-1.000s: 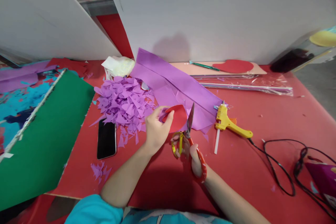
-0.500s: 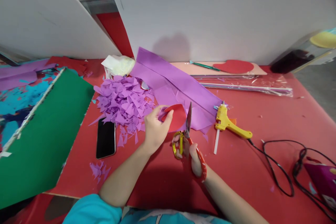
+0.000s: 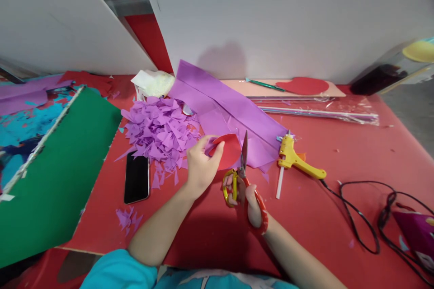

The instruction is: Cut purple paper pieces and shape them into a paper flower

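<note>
A piece of red paper [image 3: 229,152] is pinched between the thumb and fingers of my left hand [image 3: 200,167], with a bit of purple showing behind it. My right hand [image 3: 249,201] grips scissors [image 3: 243,156] by one red and one yellow handle. Their blades point up and away from me, just right of the red paper's edge; they look closed or nearly so. Left of my left hand lies a heap of purple paper cuttings [image 3: 161,128]. Beyond both hands, large purple sheets [image 3: 230,104] stretch across the red table [image 3: 210,230].
A yellow glue gun [image 3: 298,160] with its black cord [image 3: 362,185] lies to the right. Left are a phone [image 3: 136,178] and a green board [image 3: 64,176]. A green cutter [image 3: 266,85] and plastic-wrapped sticks [image 3: 318,114] lie at the back, below white panels [image 3: 288,18].
Hands, red paper and scissors have barely moved. The view has shifted very slightly.
</note>
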`<state>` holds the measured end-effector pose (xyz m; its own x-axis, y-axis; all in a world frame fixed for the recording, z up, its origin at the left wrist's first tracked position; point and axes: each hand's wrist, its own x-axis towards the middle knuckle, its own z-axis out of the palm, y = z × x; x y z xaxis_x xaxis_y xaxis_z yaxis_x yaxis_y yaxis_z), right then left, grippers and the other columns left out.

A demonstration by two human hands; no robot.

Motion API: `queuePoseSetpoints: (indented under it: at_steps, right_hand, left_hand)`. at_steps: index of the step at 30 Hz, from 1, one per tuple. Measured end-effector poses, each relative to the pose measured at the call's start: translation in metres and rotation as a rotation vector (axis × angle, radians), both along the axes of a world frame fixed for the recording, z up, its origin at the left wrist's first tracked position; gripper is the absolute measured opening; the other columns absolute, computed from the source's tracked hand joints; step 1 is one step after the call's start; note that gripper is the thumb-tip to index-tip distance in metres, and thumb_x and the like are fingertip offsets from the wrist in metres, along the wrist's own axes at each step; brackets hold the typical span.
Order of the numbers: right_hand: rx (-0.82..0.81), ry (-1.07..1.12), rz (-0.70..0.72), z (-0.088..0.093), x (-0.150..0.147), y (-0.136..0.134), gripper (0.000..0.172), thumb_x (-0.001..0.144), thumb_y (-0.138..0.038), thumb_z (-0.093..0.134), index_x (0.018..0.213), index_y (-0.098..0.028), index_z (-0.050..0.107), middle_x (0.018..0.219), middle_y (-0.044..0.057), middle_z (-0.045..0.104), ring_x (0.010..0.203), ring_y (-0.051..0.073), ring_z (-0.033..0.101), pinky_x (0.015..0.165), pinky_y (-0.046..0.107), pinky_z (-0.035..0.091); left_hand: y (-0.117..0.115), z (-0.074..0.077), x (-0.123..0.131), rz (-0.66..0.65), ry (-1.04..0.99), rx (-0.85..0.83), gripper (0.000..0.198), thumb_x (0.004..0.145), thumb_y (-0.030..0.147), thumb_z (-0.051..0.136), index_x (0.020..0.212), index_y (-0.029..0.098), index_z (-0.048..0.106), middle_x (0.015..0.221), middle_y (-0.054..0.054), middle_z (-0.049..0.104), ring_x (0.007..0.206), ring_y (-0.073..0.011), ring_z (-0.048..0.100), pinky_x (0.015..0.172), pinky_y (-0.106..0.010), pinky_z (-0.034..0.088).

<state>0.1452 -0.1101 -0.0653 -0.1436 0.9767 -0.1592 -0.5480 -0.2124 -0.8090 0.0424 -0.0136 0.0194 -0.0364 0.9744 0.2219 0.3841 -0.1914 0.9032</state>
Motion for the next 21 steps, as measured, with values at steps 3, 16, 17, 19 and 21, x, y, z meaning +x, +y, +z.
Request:
queuePoseSetpoints:
  at_steps: [3,16,17,19,21]
  right_hand:
    - [0.003,0.034,-0.001,-0.0002,-0.0003,-0.0002,0.058,0.079,-0.072,0.03,0.089,-0.018,0.051,0.076,0.0,0.042,0.05,0.007,0.028,0.045,0.024,0.021]
    - [0.007,-0.021,-0.026,-0.0036,-0.0004,-0.0013,0.053,0.081,-0.07,0.03,0.083,-0.02,0.049,0.068,-0.003,0.04,0.044,0.007,0.027,0.041,0.023,0.022]
    - [0.01,-0.015,-0.021,-0.0028,-0.0003,-0.001,0.053,0.081,-0.069,0.03,0.083,-0.02,0.048,0.066,-0.003,0.039,0.043,0.007,0.026,0.041,0.023,0.022]
    - [0.019,-0.004,-0.015,-0.0005,0.0001,-0.0003,0.052,0.081,-0.07,0.03,0.082,-0.02,0.048,0.063,-0.004,0.037,0.042,0.007,0.025,0.04,0.023,0.021]
    - [0.021,-0.009,-0.013,0.0021,0.0007,0.0005,0.052,0.08,-0.07,0.031,0.08,-0.02,0.047,0.061,-0.005,0.036,0.042,0.007,0.025,0.04,0.023,0.021]
  left_hand:
    - [0.0,0.0001,0.0002,0.001,0.0,0.001,0.005,0.076,0.022,0.06,0.078,0.017,0.061,0.074,0.0,0.068,0.071,-0.0134,0.065,0.068,-0.023,0.051]
    - [0.0002,-0.0012,-0.0005,0.004,0.01,0.014,0.007,0.076,0.023,0.06,0.08,0.017,0.061,0.074,0.0,0.067,0.071,-0.0132,0.064,0.068,-0.023,0.051]
    - [0.0002,-0.0014,-0.0004,0.003,0.005,0.011,0.007,0.076,0.023,0.06,0.08,0.017,0.061,0.074,-0.001,0.067,0.071,-0.0133,0.064,0.068,-0.023,0.051]
    - [0.0002,-0.0019,-0.0002,-0.001,-0.003,0.004,0.008,0.077,0.024,0.059,0.08,0.017,0.061,0.075,-0.001,0.067,0.071,-0.0133,0.064,0.068,-0.023,0.051]
    - [0.0001,-0.0025,0.0,-0.007,-0.009,0.001,0.007,0.077,0.024,0.059,0.08,0.017,0.061,0.075,-0.001,0.067,0.072,-0.0133,0.064,0.068,-0.023,0.051]
